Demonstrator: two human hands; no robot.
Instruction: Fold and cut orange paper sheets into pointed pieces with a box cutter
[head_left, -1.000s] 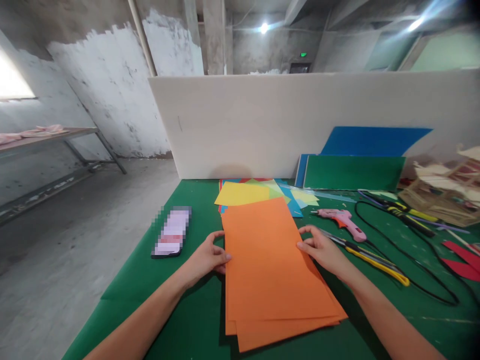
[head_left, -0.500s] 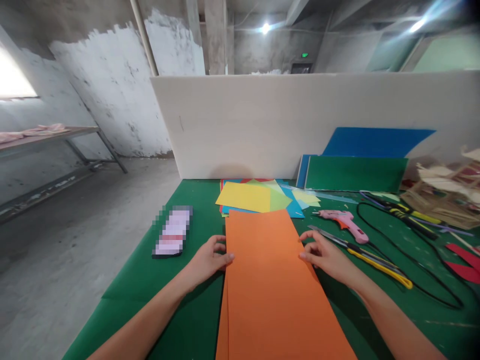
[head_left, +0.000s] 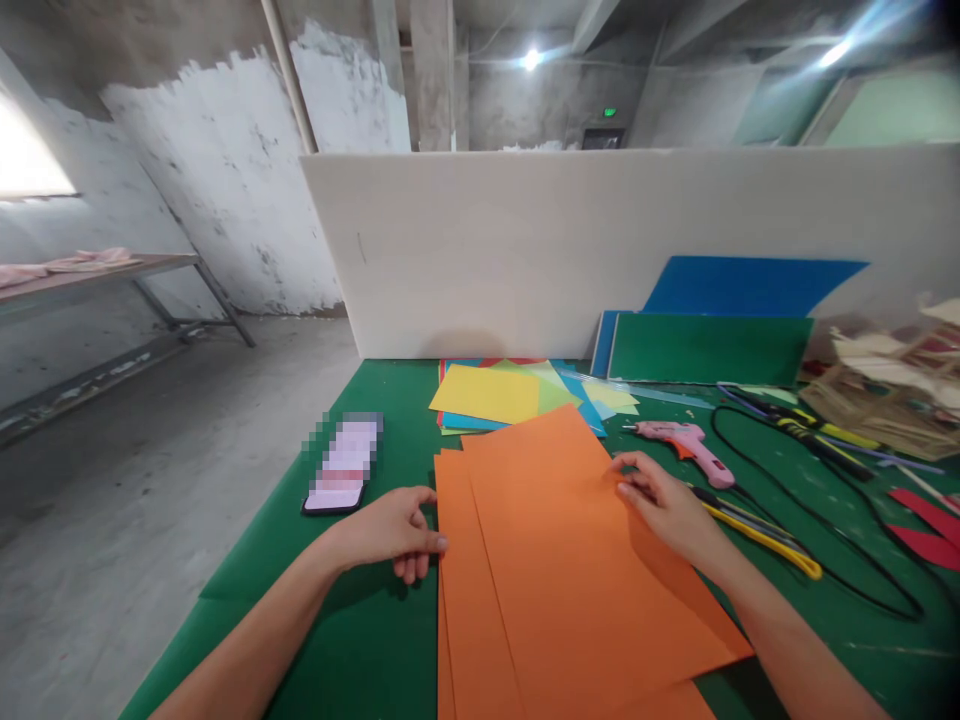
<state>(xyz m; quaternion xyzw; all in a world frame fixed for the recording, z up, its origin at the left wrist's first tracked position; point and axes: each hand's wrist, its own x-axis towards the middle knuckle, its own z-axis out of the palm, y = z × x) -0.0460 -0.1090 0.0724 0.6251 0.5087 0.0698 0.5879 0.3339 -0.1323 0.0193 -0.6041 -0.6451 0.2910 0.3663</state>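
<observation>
Several orange paper sheets lie in front of me, fanned out. The top orange sheet [head_left: 570, 540] is turned at an angle, its far corner pointing away to the right. Its right edge is pinched between the thumb and fingers of my right hand [head_left: 660, 505]. The lower orange sheets [head_left: 469, 580] show along the left side. My left hand [head_left: 397, 535] has its thumb and index finger on their left edge, the other fingers curled below. Just beyond the orange sheets lies a pile of coloured paper with a yellow sheet [head_left: 487, 393] on top.
A phone [head_left: 345, 465] lies left on the green table [head_left: 360, 640]. To the right are a pink glue gun [head_left: 686, 445] with black cord, a yellow utility knife [head_left: 772, 540] and red pieces [head_left: 926, 545]. A white board [head_left: 480, 250] stands behind, with green [head_left: 712, 348] and blue panels [head_left: 750, 285].
The top orange sheet has swung clockwise and shifted right with my right hand, uncovering more of the sheets below. My left hand has moved slightly left and nearer to me.
</observation>
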